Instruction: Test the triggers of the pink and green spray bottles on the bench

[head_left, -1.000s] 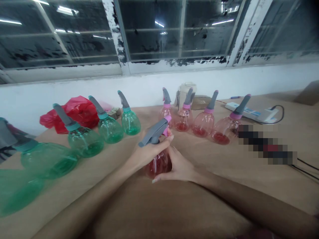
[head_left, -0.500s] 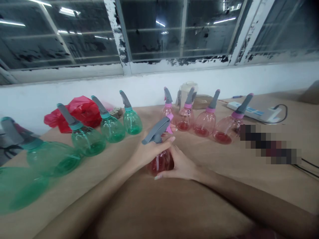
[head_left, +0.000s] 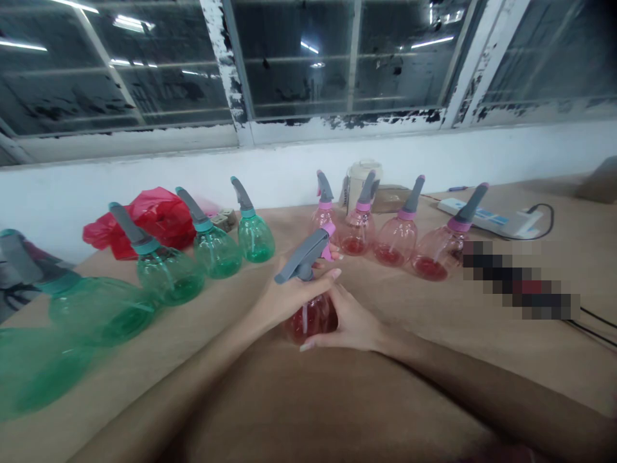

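A pink spray bottle (head_left: 308, 318) with a grey trigger head (head_left: 303, 255) stands on the brown table (head_left: 308, 399) in front of me. My left hand (head_left: 289, 296) is wrapped round its neck just under the trigger head. My right hand (head_left: 349, 321) cups the round body from the right side. Both hands are closed on the bottle. A row of several green spray bottles (head_left: 212, 247) runs off to the left. Several pink spray bottles (head_left: 398, 235) stand in a row behind and to the right.
A red plastic bag (head_left: 154, 218) lies at the back left by the white wall. A pale cup-like container (head_left: 359, 177) stands behind the pink bottles. A white power strip (head_left: 491, 218) with a black cable lies at the back right.
Hardly anything has moved. The trigger head in my left hand has shifted slightly, and the view has drifted a little.
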The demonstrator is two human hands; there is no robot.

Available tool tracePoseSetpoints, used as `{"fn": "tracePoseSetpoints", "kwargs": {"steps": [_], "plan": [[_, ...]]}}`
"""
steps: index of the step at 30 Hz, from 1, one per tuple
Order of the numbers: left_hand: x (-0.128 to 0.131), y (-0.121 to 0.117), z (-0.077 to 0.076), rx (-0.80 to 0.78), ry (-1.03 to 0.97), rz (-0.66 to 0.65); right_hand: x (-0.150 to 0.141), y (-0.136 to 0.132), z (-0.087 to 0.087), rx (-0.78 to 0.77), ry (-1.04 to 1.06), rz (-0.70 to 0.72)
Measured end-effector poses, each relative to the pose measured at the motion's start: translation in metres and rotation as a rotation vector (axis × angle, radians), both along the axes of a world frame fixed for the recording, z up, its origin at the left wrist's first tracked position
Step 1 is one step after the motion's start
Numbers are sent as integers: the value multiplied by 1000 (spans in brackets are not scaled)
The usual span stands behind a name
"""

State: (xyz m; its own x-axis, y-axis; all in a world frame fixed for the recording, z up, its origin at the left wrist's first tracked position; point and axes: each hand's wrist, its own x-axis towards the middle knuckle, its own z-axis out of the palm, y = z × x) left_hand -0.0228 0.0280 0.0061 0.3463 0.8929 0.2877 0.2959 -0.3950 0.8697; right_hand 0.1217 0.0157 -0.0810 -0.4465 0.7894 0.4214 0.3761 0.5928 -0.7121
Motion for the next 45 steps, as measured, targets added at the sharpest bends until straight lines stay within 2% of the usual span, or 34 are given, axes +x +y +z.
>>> {"fn": "tracePoseSetpoints", "kwargs": {"steps": [4,10,13,17,22,28,31,34,38,42,45], "plan": [[1,1,-1,-40,1,-25,0,0,-1,-28,-8,-17],[0,3,-5,-32,57,134,-1,-1,4,-76,-20,8],[0,2,-4,-30,46,102,-2,-1,7,-68,-1,17],[-3,1,-2,41,34,40,-2,-2,8,-49,48,36],[-6,1,-7,63,-31,97,0,-2,1,-90,32,-45],[-14,4,-7,211,-78,131,0,-1,2,-71,40,-63],[-26,1,-11,254,13,184,-1,0,4,-64,44,-39],[-38,-6,-16,279,204,254,-1,2,2,-41,52,-10],[-41,-9,-17,358,404,348,-3,4,-3,-29,46,-73],[-31,6,-8,358,488,468,-5,7,-7,-57,114,-216],[-20,26,3,337,626,538,-5,10,-8,-15,197,-282]]}}
